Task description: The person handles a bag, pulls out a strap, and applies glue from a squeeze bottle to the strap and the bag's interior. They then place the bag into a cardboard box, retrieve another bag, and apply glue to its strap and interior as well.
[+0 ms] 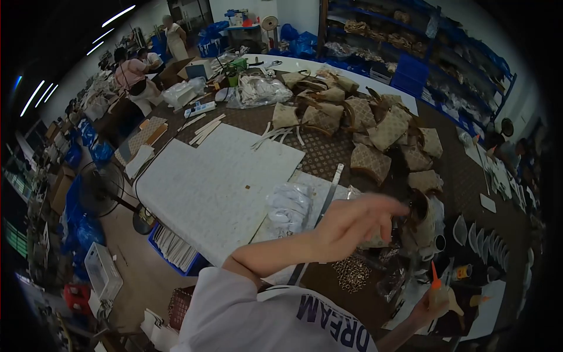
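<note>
My left hand (pixel 358 226) reaches across the middle of the table, fingers stretched out and somewhat apart, with nothing visible in them. It hovers close to a pile of patterned beige and brown pouches (pixel 375 123). Lower right, my right hand (pixel 422 311) is closed around a small pale squeeze bottle (pixel 441 298) with an orange nozzle pointing up. Under my left wrist lies a heap of small metal rings (pixel 352 274). A clear bag with white contents (pixel 288 205) rests beside my left forearm.
A large white board (pixel 217 182) covers the table's left part, with a metal ruler (pixel 332 190) by it. White curved pieces (pixel 481 242) and a small yellow-labelled jar (pixel 463 272) stand at right. A standing fan (pixel 105 188) is left; people work behind.
</note>
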Motion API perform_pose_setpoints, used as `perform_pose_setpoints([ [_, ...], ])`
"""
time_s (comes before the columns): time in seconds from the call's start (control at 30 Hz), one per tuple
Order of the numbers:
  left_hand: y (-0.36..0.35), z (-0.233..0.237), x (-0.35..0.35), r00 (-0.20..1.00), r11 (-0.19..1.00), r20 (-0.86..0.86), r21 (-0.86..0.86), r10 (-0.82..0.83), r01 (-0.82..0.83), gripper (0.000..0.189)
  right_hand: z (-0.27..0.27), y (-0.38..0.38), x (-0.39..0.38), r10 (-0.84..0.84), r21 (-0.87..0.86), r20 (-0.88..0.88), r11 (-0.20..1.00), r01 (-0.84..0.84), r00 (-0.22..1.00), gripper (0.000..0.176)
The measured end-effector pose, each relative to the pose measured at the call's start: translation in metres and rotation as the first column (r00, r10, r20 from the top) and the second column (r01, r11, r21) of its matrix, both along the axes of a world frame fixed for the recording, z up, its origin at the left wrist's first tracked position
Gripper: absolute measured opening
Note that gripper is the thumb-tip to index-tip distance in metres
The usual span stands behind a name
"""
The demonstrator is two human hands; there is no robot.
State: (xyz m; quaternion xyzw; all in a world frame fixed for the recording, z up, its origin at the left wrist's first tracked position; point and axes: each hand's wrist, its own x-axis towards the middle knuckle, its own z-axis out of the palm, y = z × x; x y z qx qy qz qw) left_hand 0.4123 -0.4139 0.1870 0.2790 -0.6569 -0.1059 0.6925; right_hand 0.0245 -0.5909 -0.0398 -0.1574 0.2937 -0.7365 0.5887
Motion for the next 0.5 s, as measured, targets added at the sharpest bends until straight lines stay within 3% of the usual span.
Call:
perform_pose_setpoints([
  [0.03, 0.008, 0.014, 0.001, 0.898, 0.956, 0.334, -0.160, 0.286, -0.245, 0.019, 0.002, -0.001, 0.002, 0.005, 0.004, 0.005, 1.000, -0.005, 1.000, 0.064],
  [0.13, 0.035, 0.059, -0.012, 0.696, 0.828, 0.482, -0.468, 0.532, -0.308, 0.019, 0.005, -0.004, 0.010, 0.029, 0.021, -0.001, 0.999, -0.029, 1.000, 0.064],
  [0.3, 0.060, 0.071, -0.021, 0.630, 0.781, 0.516, -0.571, 0.580, -0.252, 0.020, 0.004, -0.012, 0.022, 0.053, 0.035, 0.006, 0.998, -0.053, 0.999, 0.065],
  [0.5, 0.055, 0.067, -0.013, 0.632, 0.804, 0.543, -0.548, 0.553, -0.233, 0.024, 0.000, -0.023, 0.027, 0.070, 0.060, 0.033, 0.996, -0.071, 0.997, 0.065],
])
